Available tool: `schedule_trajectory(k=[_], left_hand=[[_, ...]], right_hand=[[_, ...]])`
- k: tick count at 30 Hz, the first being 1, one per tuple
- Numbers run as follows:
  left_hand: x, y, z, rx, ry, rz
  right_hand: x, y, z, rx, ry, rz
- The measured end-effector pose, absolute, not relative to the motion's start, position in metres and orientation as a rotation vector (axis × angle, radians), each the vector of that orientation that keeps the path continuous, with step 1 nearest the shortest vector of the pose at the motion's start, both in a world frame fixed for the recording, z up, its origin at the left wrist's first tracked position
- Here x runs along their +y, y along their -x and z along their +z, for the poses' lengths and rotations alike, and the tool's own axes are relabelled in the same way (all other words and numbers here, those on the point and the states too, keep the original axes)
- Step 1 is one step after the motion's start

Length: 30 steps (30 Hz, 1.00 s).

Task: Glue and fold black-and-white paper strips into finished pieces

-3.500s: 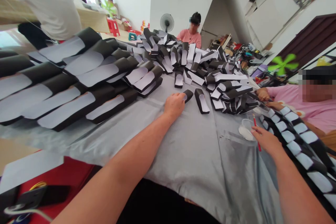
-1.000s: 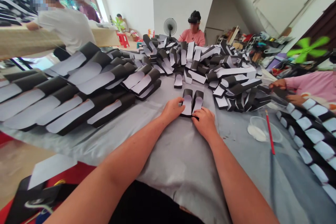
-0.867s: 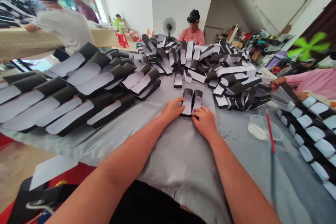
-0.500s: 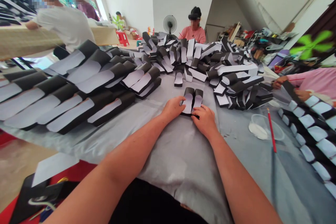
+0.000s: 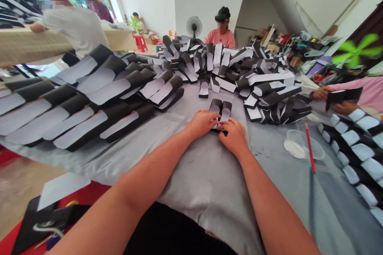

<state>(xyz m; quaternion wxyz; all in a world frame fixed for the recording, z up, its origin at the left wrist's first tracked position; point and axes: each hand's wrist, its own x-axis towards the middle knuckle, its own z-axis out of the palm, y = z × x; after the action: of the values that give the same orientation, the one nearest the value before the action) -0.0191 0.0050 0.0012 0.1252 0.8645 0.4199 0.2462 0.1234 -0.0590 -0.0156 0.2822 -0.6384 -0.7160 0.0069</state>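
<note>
A pair of black-and-white paper slippers (image 5: pixel 216 106) stands side by side on the grey cloth before me, black toe caps pointing away. My left hand (image 5: pixel 205 122) reaches over the left slipper, its bent fingertips at the inner edges where the two meet. My right hand (image 5: pixel 235 133) grips the near end of the right slipper, thumb low and fingers curled over the white insole. Both hands' fingertips nearly touch in the middle and cover much of the near halves.
Rows of finished-looking paper slippers (image 5: pixel 86 121) lie at left. A heap of black-and-white paper pieces (image 5: pixel 233 63) spreads across the far side. At right are a plastic dish (image 5: pixel 299 145), a red brush (image 5: pixel 310 147), stacked pieces (image 5: pixel 359 139) and a co-worker's hands (image 5: pixel 342 107).
My left hand has shifted right, from the left slipper's outer side across its top to the middle. My right hand has barely moved. The co-worker at right has turned a black piece level.
</note>
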Motion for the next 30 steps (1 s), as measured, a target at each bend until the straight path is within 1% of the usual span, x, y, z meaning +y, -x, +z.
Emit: schedule_trajectory(k=[6, 11, 14, 23, 30], left_hand=[[0.006, 0.007, 0.002, 1.371, -2.515, 0.746], [0.009, -0.002, 0.000, 1.481, -2.528, 0.690], [0.010, -0.003, -0.003, 1.473, -2.546, 0.660], [0.007, -0.002, 0.003, 1.461, -2.498, 0.607], [0.008, 0.000, 0.002, 1.402, -2.480, 0.657]], right_hand=[[-0.053, -0.128, -0.016, -1.696, 1.675, -0.033], [-0.048, -0.132, -0.018, -1.497, 1.919, 0.026], [-0.049, -0.131, -0.018, -1.534, 2.033, 0.072], [-0.050, -0.128, -0.016, -1.637, 2.006, 0.096], [-0.050, -0.128, -0.012, -1.615, 2.004, 0.155]])
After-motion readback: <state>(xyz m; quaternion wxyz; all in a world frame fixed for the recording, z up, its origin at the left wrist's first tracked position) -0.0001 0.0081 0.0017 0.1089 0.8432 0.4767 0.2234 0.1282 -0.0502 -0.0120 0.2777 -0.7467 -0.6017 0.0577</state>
